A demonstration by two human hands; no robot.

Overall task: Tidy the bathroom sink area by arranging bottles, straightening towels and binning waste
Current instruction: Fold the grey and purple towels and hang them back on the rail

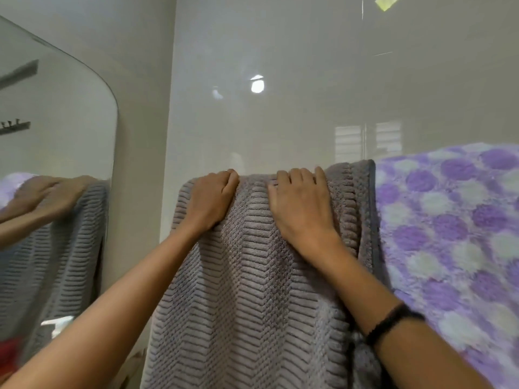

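Note:
A grey ribbed towel [252, 290] hangs over a hidden rail against the glossy wall, bunched in folds near its top edge. My left hand [209, 199] grips the towel's top left part, fingers curled over the fold. At the top middle, my right hand [302, 203] lies on the towel with its fingers hooked over the upper edge and the thumb on the cloth. A black band sits on my right wrist.
A fluffy towel with purple and white dots [449, 234] hangs directly to the right, touching the grey one. A rounded mirror [56, 136] on the left reflects my arm and the towels. A white pump bottle top [57, 325] shows at the lower left.

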